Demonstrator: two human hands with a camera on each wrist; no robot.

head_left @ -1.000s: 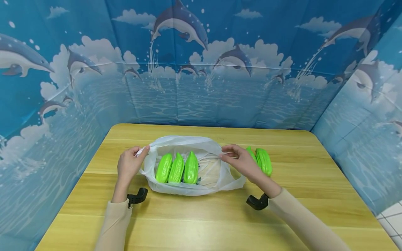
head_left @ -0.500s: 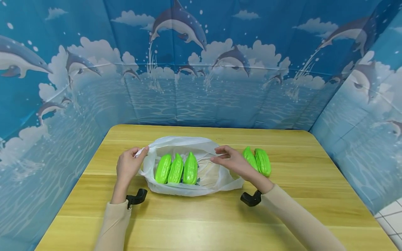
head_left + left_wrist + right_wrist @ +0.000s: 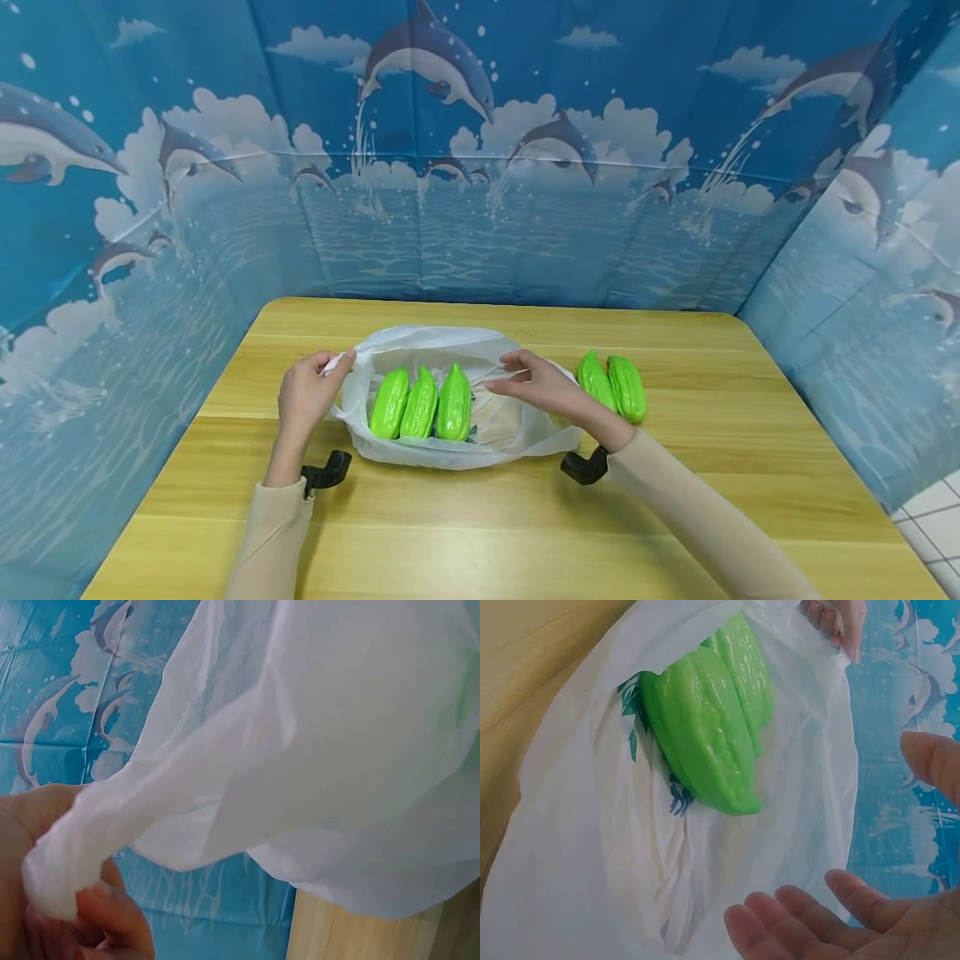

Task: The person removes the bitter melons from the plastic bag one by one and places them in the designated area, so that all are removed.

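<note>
A white plastic bag [image 3: 450,454] lies with its mouth spread wide on the table. Inside, three glossy green ridged bitter melons [image 3: 454,404] rest side by side toward the bag's left. My left hand [image 3: 306,392] pinches the bag's left handle; up close in the left wrist view, the twisted plastic [image 3: 82,847] runs between thumb and fingers. Over the bag's right part hovers my right hand [image 3: 543,387], fingers apart and holding nothing. The right wrist view shows its fingers [image 3: 802,915] spread beside the bag mouth, with the nearest melon [image 3: 705,735] beyond them.
Two more green bitter melons [image 3: 628,387] lie on the wooden table [image 3: 465,533] just right of the bag. A blue dolphin-print curtain [image 3: 465,225] stands behind and along both sides of the table. Black wrist mounts [image 3: 585,467] sit on both forearms.
My right hand has let go of the bag's right edge and moved left over the bag mouth. The two melons on the table show more fully now. My left hand stays put.
</note>
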